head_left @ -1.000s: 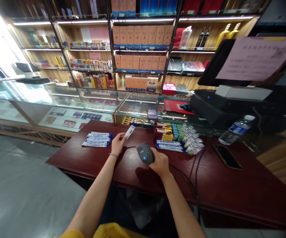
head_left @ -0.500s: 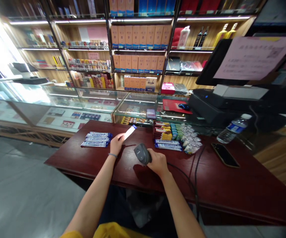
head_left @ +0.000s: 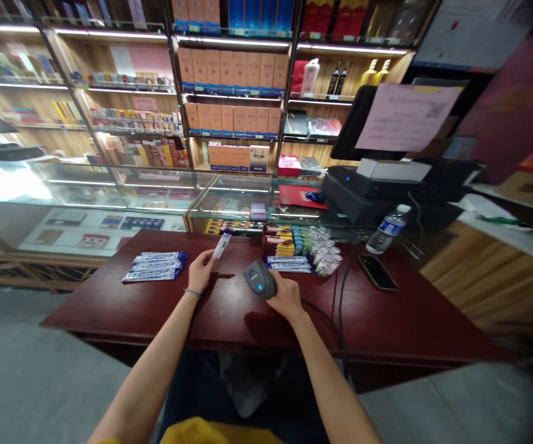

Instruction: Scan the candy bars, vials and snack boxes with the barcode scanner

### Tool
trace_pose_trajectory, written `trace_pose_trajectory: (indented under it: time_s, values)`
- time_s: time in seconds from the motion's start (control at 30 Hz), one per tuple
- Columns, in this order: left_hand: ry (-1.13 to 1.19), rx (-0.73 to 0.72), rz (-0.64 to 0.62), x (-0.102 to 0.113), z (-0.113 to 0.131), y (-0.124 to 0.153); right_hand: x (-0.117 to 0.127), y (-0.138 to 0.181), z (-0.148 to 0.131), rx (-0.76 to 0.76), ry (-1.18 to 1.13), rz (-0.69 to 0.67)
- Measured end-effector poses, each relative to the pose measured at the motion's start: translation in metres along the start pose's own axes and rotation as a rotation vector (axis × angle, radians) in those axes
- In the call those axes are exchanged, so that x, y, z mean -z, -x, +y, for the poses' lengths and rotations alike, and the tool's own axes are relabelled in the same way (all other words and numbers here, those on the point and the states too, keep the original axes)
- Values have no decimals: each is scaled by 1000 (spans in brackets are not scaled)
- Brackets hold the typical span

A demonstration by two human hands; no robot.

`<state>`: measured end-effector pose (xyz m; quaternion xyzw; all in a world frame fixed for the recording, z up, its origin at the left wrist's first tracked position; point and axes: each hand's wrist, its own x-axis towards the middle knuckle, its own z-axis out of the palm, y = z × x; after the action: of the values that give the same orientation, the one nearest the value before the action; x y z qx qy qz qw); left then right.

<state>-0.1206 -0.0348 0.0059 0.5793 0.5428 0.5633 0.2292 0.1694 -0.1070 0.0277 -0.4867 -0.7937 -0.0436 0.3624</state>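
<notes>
Pinched in my left hand (head_left: pixel 201 271) is a slim white-and-blue packet (head_left: pixel 222 246), tilted up and held above the dark red table (head_left: pixel 229 314). My right hand (head_left: pixel 285 295) is wrapped round the handle of a grey barcode scanner (head_left: pixel 260 279), whose head faces left toward the packet and shows a small blue light. Left of my left hand lies a pile of similar slim packets (head_left: pixel 154 266). Beyond the scanner, a smaller group of such packets (head_left: pixel 289 264) lies in front of stacked brown-and-yellow packs (head_left: pixel 279 240) and several clear-wrapped items (head_left: pixel 326 251).
A black phone (head_left: pixel 377 272) and a water bottle (head_left: pixel 388 229) are on the table's right side. The scanner's cable (head_left: pixel 342 308) runs over the front edge. Behind stand a glass counter (head_left: pixel 229 196), a monitor (head_left: pixel 354 123) and shelves of boxed goods (head_left: pixel 234 71).
The view has swung to the right. The bright light on the packet in my left hand is gone, and the scanner now shows a blue light. Both hands keep their hold.
</notes>
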Motion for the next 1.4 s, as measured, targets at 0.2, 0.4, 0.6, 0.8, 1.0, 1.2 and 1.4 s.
trace_pose_trajectory:
  time_s: [0.2,0.4,0.6,0.8,1.0,1.2,1.4]
  values:
    - [-164,-254,-107,-38,35,6,26,22,36,-51,55,127]
    - [-336,-517,-259,-106,66,16,52,40,68,-84,123,196]
    - [-449,-610,-307,-164,74,25,74,58,96,-119,149,207]
    - [-566,-649,-325,-198,72,22,84,67,107,-114,167,293]
    - [-601,-642,-396,-206,66,22,80,70,108,-81,200,280]
    - [-575,-644,-420,-203,64,25,80,68,107,-42,201,292]
    - [-440,-624,-361,-184,69,24,81,65,104,-65,202,293]
